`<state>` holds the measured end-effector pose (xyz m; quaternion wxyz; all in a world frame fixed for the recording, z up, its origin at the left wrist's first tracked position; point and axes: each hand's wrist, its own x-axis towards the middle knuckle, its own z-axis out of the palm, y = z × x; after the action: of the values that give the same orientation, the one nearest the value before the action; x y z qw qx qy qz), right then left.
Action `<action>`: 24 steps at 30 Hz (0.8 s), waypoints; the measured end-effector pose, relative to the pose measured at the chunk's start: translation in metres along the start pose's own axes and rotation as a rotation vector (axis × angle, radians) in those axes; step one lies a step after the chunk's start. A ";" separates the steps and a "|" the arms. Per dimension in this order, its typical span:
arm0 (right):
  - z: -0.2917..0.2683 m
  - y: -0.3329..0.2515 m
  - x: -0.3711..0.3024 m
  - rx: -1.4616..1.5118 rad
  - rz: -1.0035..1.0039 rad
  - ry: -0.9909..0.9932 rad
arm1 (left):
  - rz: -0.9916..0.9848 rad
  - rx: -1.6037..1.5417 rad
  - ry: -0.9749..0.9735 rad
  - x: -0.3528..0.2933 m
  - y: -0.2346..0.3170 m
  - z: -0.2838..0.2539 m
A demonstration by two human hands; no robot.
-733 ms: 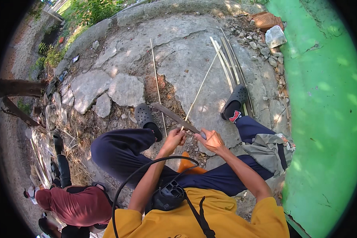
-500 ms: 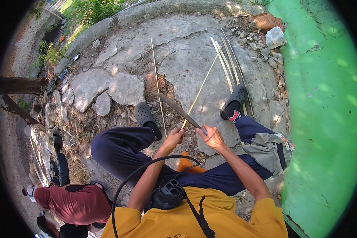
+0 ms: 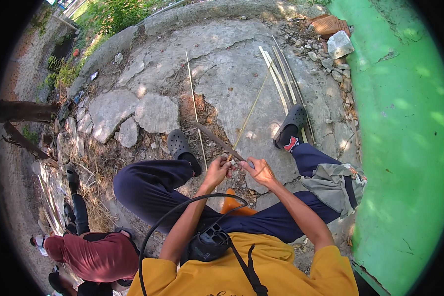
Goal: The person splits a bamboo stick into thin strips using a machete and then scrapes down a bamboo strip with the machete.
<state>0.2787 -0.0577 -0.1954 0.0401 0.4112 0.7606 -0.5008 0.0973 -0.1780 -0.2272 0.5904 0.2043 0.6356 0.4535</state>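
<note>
My left hand point(image 3: 218, 170) is closed around the near end of a thin bamboo strip point(image 3: 252, 109), which stretches away from me over the concrete. In my right hand point(image 3: 259, 171) is the handle of a long, dark-bladed knife point(image 3: 215, 137), its blade pointing away and to the left. The blade crosses the strip just beyond my left fingers. Whether its edge is cutting in cannot be seen. Another slender strip point(image 3: 194, 101) lies on the ground to the left, past my left shoe. Several pale and dark strips point(image 3: 284, 81) lie by my right shoe.
A green wall point(image 3: 394, 148) rises along the right, with rubble and a pale stone block point(image 3: 340, 45) at its foot. Cracked concrete slabs point(image 3: 114, 109) lie to the left. A person in a maroon top point(image 3: 96, 256) bends at the lower left. A black cable point(image 3: 170, 212) loops over my lap.
Both hands and the knife have shifted slightly, the blade moving a little toward me. The held strip looks more blurred now. The person at the lower left has moved slightly.
</note>
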 end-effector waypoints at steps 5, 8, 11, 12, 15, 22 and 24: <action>0.003 0.026 0.011 0.169 -0.059 0.180 | 0.043 -0.068 0.018 0.002 0.000 0.002; 0.004 0.039 0.015 0.178 -0.001 0.250 | 0.061 -0.058 0.035 0.002 0.000 0.003; 0.001 0.034 0.012 0.155 0.000 0.263 | 0.066 -0.019 0.045 -0.003 0.008 0.003; 0.000 0.030 0.010 0.155 -0.003 0.262 | 0.068 -0.020 0.047 -0.004 0.010 0.002; -0.001 0.018 0.005 0.026 -0.070 0.277 | 0.082 0.069 0.073 -0.008 0.019 0.002; 0.004 0.003 0.001 -0.057 -0.130 0.161 | 0.065 -0.016 0.161 -0.005 0.011 0.002; 0.004 -0.001 -0.001 -0.056 -0.069 0.052 | 0.064 -0.082 0.172 -0.003 0.007 0.001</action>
<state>0.2773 -0.0617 -0.1961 0.0143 0.3963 0.7890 -0.4693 0.0966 -0.1766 -0.2199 0.5269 0.1605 0.6580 0.5135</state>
